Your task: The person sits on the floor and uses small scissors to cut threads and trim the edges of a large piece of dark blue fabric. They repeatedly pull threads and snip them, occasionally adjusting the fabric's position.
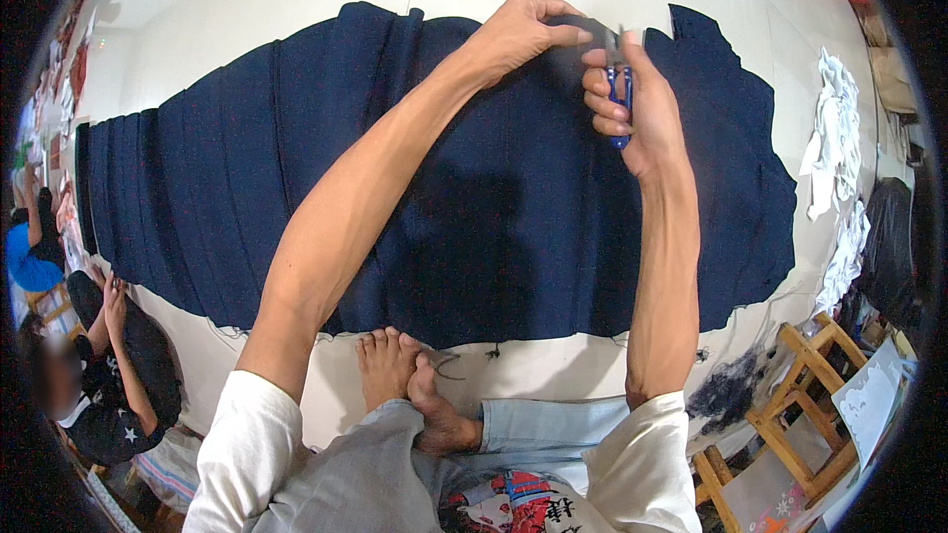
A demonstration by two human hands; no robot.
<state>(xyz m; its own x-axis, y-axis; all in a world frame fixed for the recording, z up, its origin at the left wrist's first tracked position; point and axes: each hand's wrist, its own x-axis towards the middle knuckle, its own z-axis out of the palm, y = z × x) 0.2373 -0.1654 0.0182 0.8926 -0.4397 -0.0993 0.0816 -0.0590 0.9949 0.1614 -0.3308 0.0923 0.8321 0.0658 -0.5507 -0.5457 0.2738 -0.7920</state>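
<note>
We pinch the far edge of the navy cloth (pixel 474 207) with our left hand (pixel 518 35); our right hand (pixel 632 99), clamped on scissors (pixel 614 69), risks nicking those fingers.

Both my arms stretch straight ahead; my left hand (pixel 515 35) pinches with thumb and fingers, my right hand (pixel 632 99) is clenched.

Navy pleated cloth (pixel 444 188) spread flat; blue-handled snips (pixel 619 99) upright.
</note>
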